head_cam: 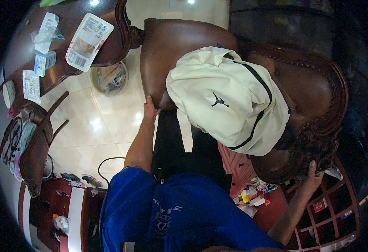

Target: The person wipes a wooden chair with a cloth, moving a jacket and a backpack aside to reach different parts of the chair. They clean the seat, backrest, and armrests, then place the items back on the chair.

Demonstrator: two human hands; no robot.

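My left hand (pixel 151 108) grips the near left edge of the brown leather seat of a carved wooden chair (pixel 184 34), its thumb on top. On the right, my right hand (pixel 314 178) is closed around the carved top of the chair's studded backrest (pixel 310 91). A cream backpack (pixel 215 123) with black zips and a black figure logo lies on the seat and leans against the backrest. Part of the seat and backrest is hidden under the backpack.
A dark wooden table (pixel 105 19) at the upper left bears a food tray (pixel 89 42) and several packets. Below it, a round bin (pixel 109 78) holds rubbish. A second chair (pixel 37 151) with cloths stands left. Red shelving (pixel 325 208) is at lower right, beside a red cabinet (pixel 239 167).
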